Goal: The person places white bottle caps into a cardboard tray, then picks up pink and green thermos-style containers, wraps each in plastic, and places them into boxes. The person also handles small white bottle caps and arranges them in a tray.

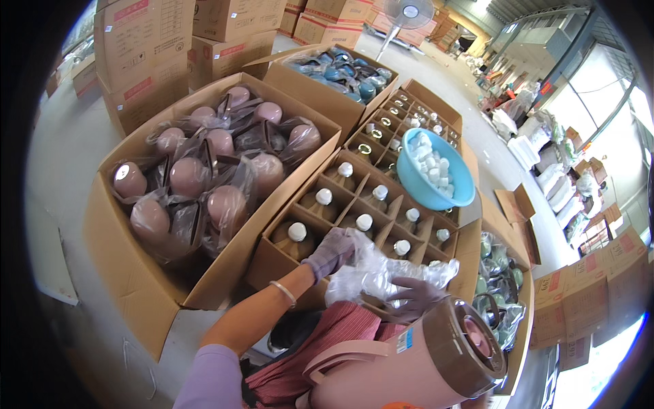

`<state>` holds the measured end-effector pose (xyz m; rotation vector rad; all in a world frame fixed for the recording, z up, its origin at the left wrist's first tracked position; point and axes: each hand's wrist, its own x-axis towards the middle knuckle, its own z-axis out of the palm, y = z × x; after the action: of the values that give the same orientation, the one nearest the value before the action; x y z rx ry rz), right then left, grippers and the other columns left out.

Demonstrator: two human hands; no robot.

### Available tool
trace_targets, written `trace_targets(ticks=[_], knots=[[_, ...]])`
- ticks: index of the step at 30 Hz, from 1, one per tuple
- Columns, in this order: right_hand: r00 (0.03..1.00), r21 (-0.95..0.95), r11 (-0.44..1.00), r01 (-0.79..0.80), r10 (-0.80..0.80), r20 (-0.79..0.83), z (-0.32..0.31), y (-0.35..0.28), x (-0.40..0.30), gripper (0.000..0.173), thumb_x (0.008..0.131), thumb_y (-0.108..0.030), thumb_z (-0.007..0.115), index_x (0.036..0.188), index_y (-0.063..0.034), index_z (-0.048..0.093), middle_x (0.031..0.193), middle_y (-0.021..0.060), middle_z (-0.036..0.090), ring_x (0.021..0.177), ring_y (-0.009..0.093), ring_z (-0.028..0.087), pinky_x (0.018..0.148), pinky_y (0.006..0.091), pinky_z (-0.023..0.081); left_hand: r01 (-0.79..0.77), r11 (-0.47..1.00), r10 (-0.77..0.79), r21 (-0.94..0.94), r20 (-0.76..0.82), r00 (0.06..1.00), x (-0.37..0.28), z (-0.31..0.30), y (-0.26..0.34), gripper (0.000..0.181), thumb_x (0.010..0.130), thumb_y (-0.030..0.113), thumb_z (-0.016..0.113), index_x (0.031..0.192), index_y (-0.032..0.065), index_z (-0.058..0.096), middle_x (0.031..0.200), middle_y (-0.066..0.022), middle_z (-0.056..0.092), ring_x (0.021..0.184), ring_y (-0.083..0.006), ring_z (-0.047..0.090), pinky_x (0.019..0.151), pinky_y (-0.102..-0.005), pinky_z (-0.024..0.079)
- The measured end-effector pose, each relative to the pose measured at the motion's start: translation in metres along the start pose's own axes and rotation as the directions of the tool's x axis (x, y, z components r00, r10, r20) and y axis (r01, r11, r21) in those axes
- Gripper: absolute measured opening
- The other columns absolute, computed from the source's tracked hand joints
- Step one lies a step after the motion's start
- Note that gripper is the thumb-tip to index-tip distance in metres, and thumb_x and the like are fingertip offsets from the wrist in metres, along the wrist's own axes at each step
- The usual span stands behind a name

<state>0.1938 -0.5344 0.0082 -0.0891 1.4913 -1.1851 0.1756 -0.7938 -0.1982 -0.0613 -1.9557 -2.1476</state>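
Observation:
My left hand point(333, 254), in a greyish-purple glove, grips the gathered edge of a clear plastic bag point(375, 273). My gloved right hand point(418, 298) lies against the bag's lower right side with fingers spread; whether it pinches the film is hidden. A pink vacuum jug point(388, 370) with a brown lid point(462, 347) lies tilted across my front, below the right hand. Under the bag stands a divided carton point(294, 266) of bottle-shaped liners with white caps point(364, 222), one per compartment.
To the left, an open carton point(138, 286) holds bagged pink jugs point(188, 176). A light-blue basin point(460, 199) of white caps point(433, 166) rests on the dividers. Further cartons hold blue jugs point(327, 76) and green jugs point(516, 277). Stacked boxes point(145, 56) and a fan point(409, 11) stand behind.

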Motion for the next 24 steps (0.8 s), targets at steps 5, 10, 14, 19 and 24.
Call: trace_targets(ticks=[5, 10, 14, 19, 24], knots=[[0.593, -0.279, 0.732, 0.622, -0.673, -0.442, 0.001, 0.019, 0.085, 0.065, 0.085, -0.026, 0.069, 0.137, -0.0047, 0.038, 0.127, 0.0116, 0.051, 0.113, 0.02, 0.052, 0.096, 0.0333, 0.042, 0.308, 0.867, -0.278, -0.392, 0.133, 0.951, 0.025, 0.032, 0.115, 0.016, 0.086, 0.009, 0.058, 0.094, -0.0012, 0.068, 0.076, -0.0028, 0.064, 0.064, -0.0092, 0.059, 0.06, -0.0241, 0.05], [0.358, -0.835, 0.524, -0.171, -0.756, -0.548, -0.075, 0.046, 0.069, 0.038, 0.082, -0.015, 0.069, 0.117, -0.0075, 0.056, 0.082, 0.0082, 0.063, 0.081, 0.017, 0.059, 0.071, 0.0302, 0.047, 0.313, 0.906, -0.276, -0.285, 0.162, 0.947, 0.014, -0.021, 0.146, 0.018, 0.086, 0.016, 0.061, 0.089, -0.0007, 0.067, 0.068, -0.0002, 0.061, 0.054, -0.0063, 0.052, 0.048, -0.0207, 0.042], [-0.057, -0.924, 0.383, 0.005, -0.922, -0.383, -0.048, 0.069, -0.014, 0.031, 0.08, -0.021, 0.071, 0.104, -0.0048, 0.06, 0.081, 0.0111, 0.062, 0.081, 0.017, 0.061, 0.07, 0.0297, 0.048, 0.109, 0.97, -0.076, -0.218, 0.156, 0.985, -0.054, 0.005, 0.249, 0.024, 0.089, 0.022, 0.063, 0.102, 0.002, 0.069, 0.062, 0.0045, 0.056, 0.052, -0.0056, 0.049, 0.05, -0.0218, 0.042], [0.087, -0.565, 0.235, 0.791, -0.957, -0.276, 0.068, 0.082, -0.117, 0.022, 0.08, -0.014, 0.071, 0.095, 0.0009, 0.064, 0.079, 0.0131, 0.064, 0.072, 0.019, 0.063, 0.064, 0.031, 0.049, -0.284, 0.957, 0.246, 0.056, 0.36, 0.9, -0.148, -0.019, 0.285, 0.05, 0.087, 0.024, 0.063, 0.132, 0.0042, 0.054, 0.07, -0.0105, 0.057, 0.057, -0.017, 0.056, 0.057, -0.0274, 0.045], [0.962, -0.628, 0.731, 0.265, -0.241, 0.126, 0.088, 0.055, -0.142, 0.029, 0.086, -0.021, 0.068, 0.11, -0.0051, 0.067, 0.077, 0.0058, 0.066, 0.053, 0.008, 0.056, 0.049, 0.0234, 0.044, -0.149, 0.921, 0.082, 0.36, 0.194, 0.978, -0.199, -0.039, 0.161, 0.072, 0.084, 0.051, 0.064, 0.132, -0.0007, 0.052, 0.093, -0.0145, 0.063, 0.085, -0.0238, 0.062, 0.076, -0.0324, 0.047]])
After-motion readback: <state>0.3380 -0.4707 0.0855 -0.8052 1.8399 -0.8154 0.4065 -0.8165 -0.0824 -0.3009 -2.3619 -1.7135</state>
